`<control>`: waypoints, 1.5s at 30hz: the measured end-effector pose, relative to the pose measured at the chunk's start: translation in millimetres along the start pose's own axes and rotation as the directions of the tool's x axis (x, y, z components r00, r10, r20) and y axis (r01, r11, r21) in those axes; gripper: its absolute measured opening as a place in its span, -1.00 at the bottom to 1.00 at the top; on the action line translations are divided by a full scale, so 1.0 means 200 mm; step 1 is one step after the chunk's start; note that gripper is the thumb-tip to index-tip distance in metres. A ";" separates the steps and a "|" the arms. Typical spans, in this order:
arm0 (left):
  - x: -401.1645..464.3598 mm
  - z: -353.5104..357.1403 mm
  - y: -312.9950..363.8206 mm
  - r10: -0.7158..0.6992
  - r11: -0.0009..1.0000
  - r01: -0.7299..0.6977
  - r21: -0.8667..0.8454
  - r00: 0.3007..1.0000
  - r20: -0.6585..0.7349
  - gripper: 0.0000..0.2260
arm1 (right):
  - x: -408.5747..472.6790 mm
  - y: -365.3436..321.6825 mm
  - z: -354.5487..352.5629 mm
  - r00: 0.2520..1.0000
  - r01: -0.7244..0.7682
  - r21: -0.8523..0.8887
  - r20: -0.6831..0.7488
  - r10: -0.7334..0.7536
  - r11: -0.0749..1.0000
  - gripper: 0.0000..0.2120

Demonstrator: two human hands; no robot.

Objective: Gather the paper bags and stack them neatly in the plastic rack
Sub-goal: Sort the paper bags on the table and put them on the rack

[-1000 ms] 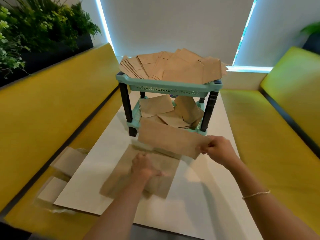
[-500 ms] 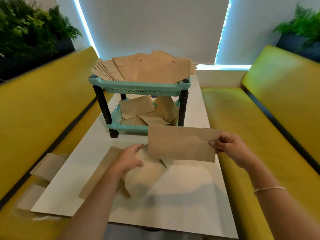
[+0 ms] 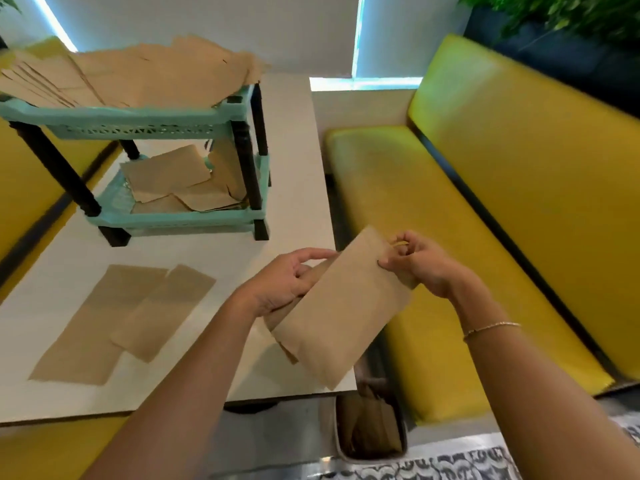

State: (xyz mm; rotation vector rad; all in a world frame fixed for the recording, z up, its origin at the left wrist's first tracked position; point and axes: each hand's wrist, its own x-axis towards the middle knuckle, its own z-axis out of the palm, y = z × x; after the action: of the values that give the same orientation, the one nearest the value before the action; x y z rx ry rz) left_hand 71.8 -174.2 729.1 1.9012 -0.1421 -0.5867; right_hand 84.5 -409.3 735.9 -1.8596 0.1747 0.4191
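Writing: no words or brand marks can be read on any bag or on the rack.
Bin: a small bin sits on the floor just under the near table edge, with brown paper inside.
Held bags: brown paper bags are up in the air over the near right corner of the white table, tilted, one flat bag in front and another peeking out behind it.
Left hand: the left hand grips the left side of the held bags, fingers curled round the edge, first finger stretched out on top.
Right hand: the right hand pinches the top corner of the front bag between thumb and fingers; a thin bracelet is on that wrist.
Bags on table: two flat paper bags lie side by side on the table, overlapping a little, left of the hands.
Rack: the teal plastic rack with black legs stands farther back on the table; its top shelf is heaped with bags, and the bottom shelf has a few loose ones.
Seat: a yellow bench is on the right.
Change: half a second ago only the right hand held a bag up and the left hand was down on the table bags; now both hands hold bags together, nearer the right edge.
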 end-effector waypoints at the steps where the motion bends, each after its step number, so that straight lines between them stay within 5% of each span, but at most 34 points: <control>1: 0.03 0.07 0.01 0.007 1.000 -0.007 0.022 1.000 0.006 -0.63 | -0.02 0.05 -0.07 0.999 -0.028 -0.023 0.017 0.029 0.999 -0.73; 4: 0.12 0.27 0.02 0.025 0.997 -0.026 0.079 1.000 0.014 -0.61 | -0.07 0.19 -0.24 0.991 -0.121 -0.172 0.042 0.130 0.978 -0.79; 8: 0.22 0.44 0.05 0.068 0.992 -0.054 0.115 0.989 -0.130 -0.66 | -0.06 0.41 -0.36 0.981 -0.193 -0.510 -0.100 0.165 0.838 -0.90; 11: 0.27 0.51 0.06 0.090 0.987 -0.062 0.151 0.978 -0.187 -0.72 | -0.03 0.60 -0.31 0.973 -0.216 -0.764 -0.119 0.197 0.607 -0.72; 15: 0.30 0.58 0.03 0.093 0.978 -0.046 0.202 0.969 -0.229 -0.75 | 0.02 0.92 -0.13 0.957 -0.223 -0.833 -0.089 0.276 0.506 -0.61; 21: 0.29 0.57 -0.04 0.081 0.960 0.004 0.279 0.954 -0.290 -0.77 | 0.07 1.26 0.11 0.950 -0.254 -0.816 -0.109 0.293 0.519 -0.65; 30: 0.28 0.50 -0.10 0.090 0.950 0.031 0.311 0.926 -0.366 -0.76 | 0.16 1.32 0.24 0.937 -0.220 -0.797 -0.013 0.348 0.562 -0.80; 35: 0.25 0.43 -0.08 0.093 0.961 0.013 0.275 0.924 -0.371 -0.77 | 0.23 1.06 0.21 0.965 -0.171 -0.769 -0.004 0.264 0.616 -0.83; 45: 0.05 0.00 -0.17 0.017 0.963 0.120 0.240 0.865 -0.501 -0.78 | 0.26 0.10 0.37 0.972 0.027 -0.640 -0.163 -0.170 0.768 -0.79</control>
State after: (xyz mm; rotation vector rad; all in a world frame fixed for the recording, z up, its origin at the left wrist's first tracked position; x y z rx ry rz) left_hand 74.9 -163.0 694.9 2.2625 0.1797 -0.0914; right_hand 110.5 -341.3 679.2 -2.5806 0.0770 0.2090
